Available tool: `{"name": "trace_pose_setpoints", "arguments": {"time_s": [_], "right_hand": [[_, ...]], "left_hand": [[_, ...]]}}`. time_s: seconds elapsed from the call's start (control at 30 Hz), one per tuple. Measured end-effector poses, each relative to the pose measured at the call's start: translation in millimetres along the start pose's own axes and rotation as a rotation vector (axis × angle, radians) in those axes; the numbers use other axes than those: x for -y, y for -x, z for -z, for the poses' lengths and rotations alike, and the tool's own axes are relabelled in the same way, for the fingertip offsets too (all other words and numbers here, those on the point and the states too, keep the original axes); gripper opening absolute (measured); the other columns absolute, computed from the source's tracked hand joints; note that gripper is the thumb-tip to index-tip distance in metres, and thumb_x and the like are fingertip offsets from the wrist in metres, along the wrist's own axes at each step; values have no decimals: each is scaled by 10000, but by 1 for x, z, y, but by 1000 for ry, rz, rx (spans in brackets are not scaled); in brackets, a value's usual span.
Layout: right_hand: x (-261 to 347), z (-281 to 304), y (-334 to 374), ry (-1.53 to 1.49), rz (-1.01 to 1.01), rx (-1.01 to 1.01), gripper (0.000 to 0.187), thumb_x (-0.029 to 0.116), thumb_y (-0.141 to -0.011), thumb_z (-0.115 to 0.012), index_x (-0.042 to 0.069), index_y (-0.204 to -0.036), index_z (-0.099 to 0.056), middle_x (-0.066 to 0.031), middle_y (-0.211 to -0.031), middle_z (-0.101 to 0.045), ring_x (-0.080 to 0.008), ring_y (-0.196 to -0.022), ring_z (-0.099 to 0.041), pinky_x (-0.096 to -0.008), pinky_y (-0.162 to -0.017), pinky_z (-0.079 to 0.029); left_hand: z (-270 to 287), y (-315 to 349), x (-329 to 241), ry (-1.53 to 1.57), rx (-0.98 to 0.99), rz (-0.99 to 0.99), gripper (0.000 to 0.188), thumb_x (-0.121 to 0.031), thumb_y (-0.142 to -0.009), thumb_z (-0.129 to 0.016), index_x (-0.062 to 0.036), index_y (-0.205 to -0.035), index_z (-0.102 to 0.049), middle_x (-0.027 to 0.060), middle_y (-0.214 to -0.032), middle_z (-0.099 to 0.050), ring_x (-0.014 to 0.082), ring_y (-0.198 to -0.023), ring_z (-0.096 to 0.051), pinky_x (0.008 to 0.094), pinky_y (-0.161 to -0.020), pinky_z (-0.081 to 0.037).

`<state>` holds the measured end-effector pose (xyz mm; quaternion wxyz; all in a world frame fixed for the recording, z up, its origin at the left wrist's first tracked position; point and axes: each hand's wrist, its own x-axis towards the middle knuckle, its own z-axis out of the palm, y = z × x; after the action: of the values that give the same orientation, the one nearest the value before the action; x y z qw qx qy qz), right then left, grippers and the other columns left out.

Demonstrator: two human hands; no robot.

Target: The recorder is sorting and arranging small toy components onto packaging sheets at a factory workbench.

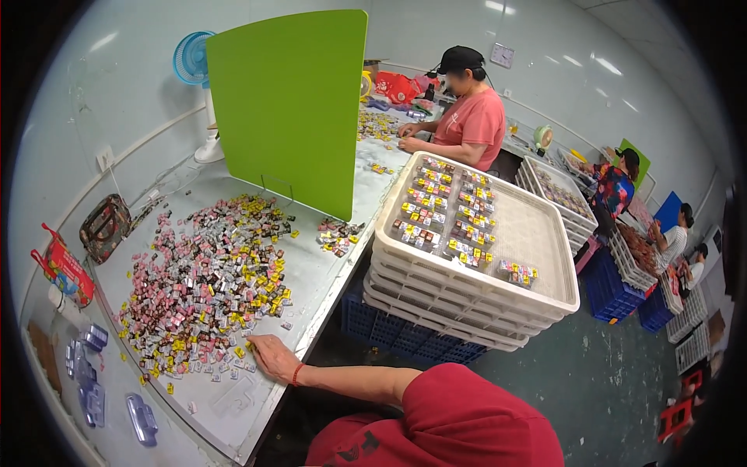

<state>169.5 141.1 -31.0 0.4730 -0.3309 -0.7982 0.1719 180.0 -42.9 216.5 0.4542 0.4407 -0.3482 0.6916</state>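
Observation:
My right hand (274, 359) rests at the near right edge of a wide heap of small wrapped pieces (210, 284), pink, brown, silver and yellow. Its fingers are drawn together against the heap, and what they grip is too small to name. A red cord circles that wrist. Close below the hand, a clear plastic tray (233, 398) lies on the pale table (319, 284). My left hand is out of sight.
A green divider (292, 109) stands behind the heap. Clear plastic boxes (142, 419) lie at the left. Stacked white trays (537, 257) holding filled clear boxes (424, 204) stand at the right. A co-worker (471, 117) handles pieces beyond the divider.

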Motion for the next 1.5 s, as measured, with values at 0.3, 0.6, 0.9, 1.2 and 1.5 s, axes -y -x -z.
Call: {"name": "trace_pose_setpoints", "arguments": {"time_s": [0.3,0.6,0.9,1.2,1.5], "right_hand": [[2,4,-2,9,-24,55,370,50,-881,-534,-5,-1237,-449,-194,-1091,-573,-347,-1016,-551,-420,-911,-429],[8,-5,7,-129,-125,94,283,63,-849,-536,-27,-1117,-528,-246,-968,-588,-408,-948,-554,-450,-843,-450],[-16,20,-2,-79,-123,86,276,71,-903,-538,-33,-1158,-512,-188,-1064,-599,-339,-999,-588,-377,-901,-455],[-10,22,-5,-408,-393,167,279,26,-974,-474,-3,-1250,-441,-77,-1025,-581,-136,-970,-563,-245,-889,-427],[-5,53,-17,-30,-18,332,240,4,-865,-620,15,-1104,-592,-124,-1010,-629,-256,-933,-603,-324,-826,-479]], "left_hand": [[12,-46,-37,-101,41,992,391,-284,-871,-659,104,-872,-607,225,-826,-620,352,-707,-611,418,-638,-477],[29,-20,-34,32,-41,843,627,-462,-744,-761,64,-1024,-568,159,-983,-592,279,-844,-592,335,-748,-450],[21,10,-96,-126,-69,648,725,-486,-820,-695,147,-1144,-553,295,-993,-617,392,-899,-627,505,-808,-490],[112,113,-136,-2479,-180,1037,473,-188,-711,-777,10,-1096,-586,158,-1223,-531,326,-1131,-507,406,-931,-433],[157,155,-129,-2449,-18,1076,478,-195,-694,-781,-9,-1088,-585,136,-1215,-517,326,-1116,-497,412,-913,-435]]}}
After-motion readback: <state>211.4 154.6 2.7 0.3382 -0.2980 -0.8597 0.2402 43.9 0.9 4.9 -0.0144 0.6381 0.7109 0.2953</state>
